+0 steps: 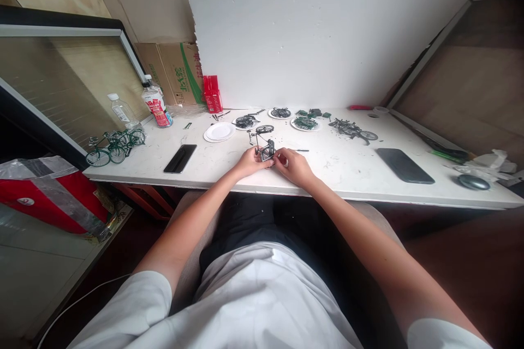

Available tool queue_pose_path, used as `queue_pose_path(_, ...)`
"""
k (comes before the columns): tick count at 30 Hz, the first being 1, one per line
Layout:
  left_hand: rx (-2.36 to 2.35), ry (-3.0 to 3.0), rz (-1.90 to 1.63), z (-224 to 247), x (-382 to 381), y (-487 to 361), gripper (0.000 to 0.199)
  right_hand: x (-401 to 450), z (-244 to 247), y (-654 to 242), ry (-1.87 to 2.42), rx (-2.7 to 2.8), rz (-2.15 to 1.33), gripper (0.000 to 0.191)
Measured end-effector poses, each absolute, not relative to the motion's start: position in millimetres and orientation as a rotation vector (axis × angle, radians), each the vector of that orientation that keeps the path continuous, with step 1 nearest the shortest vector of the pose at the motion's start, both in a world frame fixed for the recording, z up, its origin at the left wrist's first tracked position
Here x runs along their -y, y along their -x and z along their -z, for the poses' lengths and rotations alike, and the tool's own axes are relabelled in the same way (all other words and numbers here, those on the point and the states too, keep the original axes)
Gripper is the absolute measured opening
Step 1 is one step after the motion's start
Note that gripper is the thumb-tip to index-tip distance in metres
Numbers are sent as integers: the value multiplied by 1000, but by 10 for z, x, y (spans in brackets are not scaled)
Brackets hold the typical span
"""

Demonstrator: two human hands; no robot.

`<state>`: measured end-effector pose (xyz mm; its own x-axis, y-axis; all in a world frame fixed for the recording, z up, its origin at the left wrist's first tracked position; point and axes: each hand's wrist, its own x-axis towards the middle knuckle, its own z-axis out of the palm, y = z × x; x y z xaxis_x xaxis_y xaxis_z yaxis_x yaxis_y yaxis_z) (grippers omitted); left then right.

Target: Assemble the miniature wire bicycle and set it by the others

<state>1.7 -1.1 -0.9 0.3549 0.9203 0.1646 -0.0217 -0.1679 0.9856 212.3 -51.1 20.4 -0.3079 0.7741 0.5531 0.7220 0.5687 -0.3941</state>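
A small black model bicycle (265, 140), partly built, is held near the table's front edge with one wheel pointing away from me. My left hand (250, 162) is closed around its near end. Against the same end, the fingers of my right hand (292, 166) are pinched together; whatever they grip is hidden. Just beyond the bicycle lie white plates (220, 131) and a plate of black parts (245, 121). A thin dark rod (302, 150) rests right of my right hand.
Green model bicycles (117, 144) stand at the left, near bottles (158, 104) and a phone (180, 158). Further back are a plate of green parts (305, 122), a red box (213, 94) and a pile of dark bicycle parts (352, 130). A dark flat device (404, 165) lies right.
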Motion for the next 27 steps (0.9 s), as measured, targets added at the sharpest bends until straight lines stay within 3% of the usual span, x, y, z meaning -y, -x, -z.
queue_pose_path(27,-880,-1505,-1065,33,5,-26,64,498,-186,-2126,1197,2070,-118,14)
